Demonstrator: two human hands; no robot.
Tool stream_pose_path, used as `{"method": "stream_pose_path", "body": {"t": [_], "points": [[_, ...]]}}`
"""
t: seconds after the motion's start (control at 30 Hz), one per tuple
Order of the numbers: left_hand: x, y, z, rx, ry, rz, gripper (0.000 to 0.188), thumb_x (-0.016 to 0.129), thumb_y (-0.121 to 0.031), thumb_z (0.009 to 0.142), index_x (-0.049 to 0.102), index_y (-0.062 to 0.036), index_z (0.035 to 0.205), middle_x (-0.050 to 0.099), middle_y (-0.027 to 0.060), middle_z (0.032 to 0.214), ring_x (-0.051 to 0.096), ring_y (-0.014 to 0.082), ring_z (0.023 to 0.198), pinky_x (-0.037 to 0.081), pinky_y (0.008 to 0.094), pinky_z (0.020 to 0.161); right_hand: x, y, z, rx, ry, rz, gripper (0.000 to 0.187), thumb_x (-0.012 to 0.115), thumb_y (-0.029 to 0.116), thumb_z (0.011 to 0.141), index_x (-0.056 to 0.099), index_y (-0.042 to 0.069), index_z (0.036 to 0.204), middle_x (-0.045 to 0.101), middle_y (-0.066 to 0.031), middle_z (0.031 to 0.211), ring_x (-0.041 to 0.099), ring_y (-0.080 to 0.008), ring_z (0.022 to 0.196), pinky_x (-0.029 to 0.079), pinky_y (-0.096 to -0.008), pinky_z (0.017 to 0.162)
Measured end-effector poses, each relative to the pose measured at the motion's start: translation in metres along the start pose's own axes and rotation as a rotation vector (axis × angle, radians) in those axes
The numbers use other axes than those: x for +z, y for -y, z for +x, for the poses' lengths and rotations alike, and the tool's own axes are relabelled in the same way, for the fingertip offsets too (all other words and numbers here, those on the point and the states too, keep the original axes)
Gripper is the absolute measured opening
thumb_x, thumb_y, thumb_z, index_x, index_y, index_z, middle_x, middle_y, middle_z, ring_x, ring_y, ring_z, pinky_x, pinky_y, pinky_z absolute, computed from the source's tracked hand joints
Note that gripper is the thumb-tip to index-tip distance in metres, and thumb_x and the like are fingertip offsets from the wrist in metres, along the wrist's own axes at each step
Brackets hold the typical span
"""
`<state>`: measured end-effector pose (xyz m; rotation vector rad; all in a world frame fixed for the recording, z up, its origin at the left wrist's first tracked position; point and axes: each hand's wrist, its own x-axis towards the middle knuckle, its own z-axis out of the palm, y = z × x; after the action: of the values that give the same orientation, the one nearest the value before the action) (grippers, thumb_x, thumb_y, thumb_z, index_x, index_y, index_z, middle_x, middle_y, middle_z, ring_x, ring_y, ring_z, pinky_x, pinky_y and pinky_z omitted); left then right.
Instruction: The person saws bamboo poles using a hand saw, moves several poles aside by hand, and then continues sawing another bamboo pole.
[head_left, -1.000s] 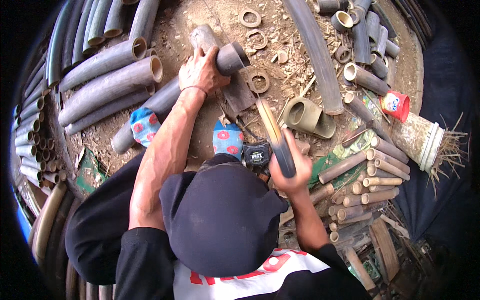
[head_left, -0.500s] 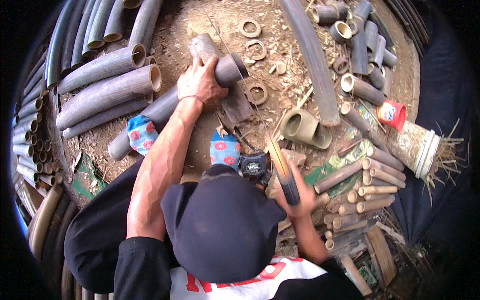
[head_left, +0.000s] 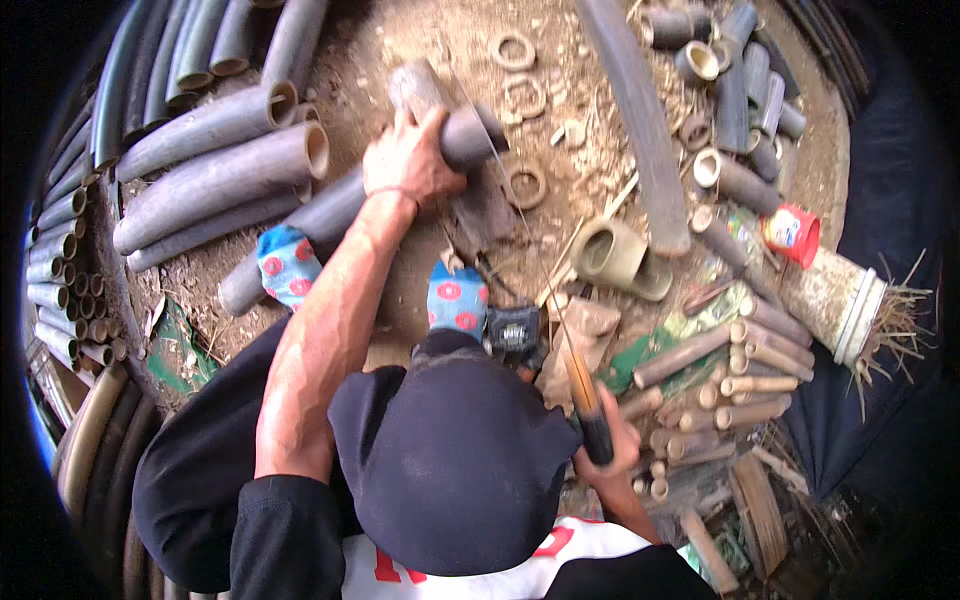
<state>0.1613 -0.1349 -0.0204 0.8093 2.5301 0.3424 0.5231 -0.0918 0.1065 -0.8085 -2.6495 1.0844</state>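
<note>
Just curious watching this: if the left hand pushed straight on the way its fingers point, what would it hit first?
The left hand grips a dark bamboo tube; past it lies the grey wood block, probably first, though depth is unclear.

bare dirt ground [head_left: 420, 60] in daylight, shavings scattered

left hand [head_left: 408, 160] on pole [head_left: 340, 205], pole across block [head_left: 420, 85] | saw [head_left: 560, 330] in right hand [head_left: 610, 445], blade tip at pole end | pole stack [head_left: 200, 170] left | rings [head_left: 515, 70] beyond | short tubes [head_left: 740, 370] right | tape measure [head_left: 515, 330] between the feet
</note>
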Motion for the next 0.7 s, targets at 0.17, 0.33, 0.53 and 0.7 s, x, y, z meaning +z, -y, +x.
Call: {"method": "stream_pose_path", "body": {"t": [0.17,0.33,0.53,0.7], "points": [[0.001,-0.009,0.005,0.005,-0.003,0.028,0.075,0.08,-0.032,0.059,0.052,-0.023,0.128,0.054,0.0192,0.12,0.06,0.0367,0.11,0.05,0.0469,0.093,0.023,-0.02,0.054,-0.049,-0.021,0.04,0.059,0.065,0.006,0.072,0.054,-0.011,0.128,0.07,-0.0216,0.097,0.07,-0.0224,0.069,0.056,-0.0319,0.064],[0.002,-0.007,0.013,0.02,0.046,0.01,0.075,0.081,-0.033,0.058,0.053,-0.0245,0.127,0.054,0.019,0.122,0.06,0.0379,0.111,0.052,0.047,0.091,0.058,-0.002,0.133,0.019,-0.081,0.255,0.054,0.067,0.002,0.076,0.056,-0.006,0.128,0.067,-0.0126,0.081,0.06,-0.0178,0.055,0.05,-0.0306,0.056],[0.001,0.0,0.007,0.007,0.012,0.015,0.075,0.083,-0.032,0.056,0.053,-0.0212,0.124,0.054,0.0198,0.119,0.061,0.0401,0.107,0.053,0.0494,0.088,-0.017,-0.009,-0.025,0.082,0.098,0.059,0.064,0.063,0.003,0.065,0.053,-0.016,0.125,0.068,-0.0282,0.105,0.073,-0.0293,0.076,0.057,-0.0358,0.072],[0.001,-0.014,0.008,0.018,0.021,-0.001,0.076,0.081,-0.031,0.056,0.053,-0.0223,0.127,0.054,0.0194,0.12,0.061,0.0389,0.108,0.052,0.0479,0.091,0.077,-0.016,0.15,-0.059,-0.161,0.258,0.059,0.068,0.003,0.074,0.055,-0.004,0.131,0.062,-0.0115,0.074,0.058,-0.0195,0.054,0.05,-0.0321,0.055]]}}
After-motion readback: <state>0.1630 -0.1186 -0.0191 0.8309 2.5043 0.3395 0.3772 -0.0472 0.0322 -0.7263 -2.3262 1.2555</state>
